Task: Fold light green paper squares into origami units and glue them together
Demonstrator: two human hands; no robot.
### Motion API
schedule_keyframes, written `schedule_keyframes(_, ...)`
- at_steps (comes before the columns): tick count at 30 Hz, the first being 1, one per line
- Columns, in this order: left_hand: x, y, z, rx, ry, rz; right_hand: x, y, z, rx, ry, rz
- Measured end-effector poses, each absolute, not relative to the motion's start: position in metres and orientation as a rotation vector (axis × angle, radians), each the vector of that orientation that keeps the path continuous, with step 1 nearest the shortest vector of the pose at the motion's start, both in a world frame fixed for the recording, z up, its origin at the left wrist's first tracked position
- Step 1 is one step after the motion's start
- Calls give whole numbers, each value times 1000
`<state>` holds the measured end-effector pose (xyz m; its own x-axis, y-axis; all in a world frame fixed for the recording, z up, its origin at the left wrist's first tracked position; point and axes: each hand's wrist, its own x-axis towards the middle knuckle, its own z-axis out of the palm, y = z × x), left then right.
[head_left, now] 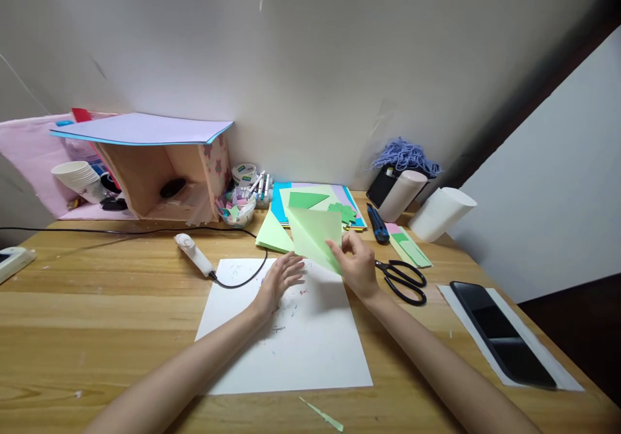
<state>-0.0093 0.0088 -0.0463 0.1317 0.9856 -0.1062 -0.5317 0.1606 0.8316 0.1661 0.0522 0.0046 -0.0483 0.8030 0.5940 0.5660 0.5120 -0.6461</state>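
My right hand (pixel 358 262) pinches a light green folded paper (pixel 314 235) by its lower right edge and holds it raised above the white sheet (pixel 291 337) on the wooden table (pixel 97 304). My left hand (pixel 280 279) rests flat on the white sheet with fingers stretched out, its fingertips close to the green paper's lower edge. Another light green paper piece (pixel 272 235) lies just behind on the table.
Black scissors (pixel 402 280) lie right of my right hand. A glue gun (pixel 194 254) with its cord lies to the left. Coloured paper stack (pixel 317 204), blue cutter (pixel 377 224), paper rolls (pixel 439 214), phone (pixel 502 330), cardboard box (pixel 160 175), paper cups (pixel 77 176), marker cup (pixel 255 188).
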Motion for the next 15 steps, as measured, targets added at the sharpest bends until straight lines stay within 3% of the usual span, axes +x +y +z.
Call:
schedule_keyframes(7, -14, 12, -36, 729, 716, 1077, 191, 24, -40, -1126, -1882, 691)
schedule_keyframes(15, -13, 12, -43, 731, 845, 1011, 191, 31, -48, -1099, -1747, 980)
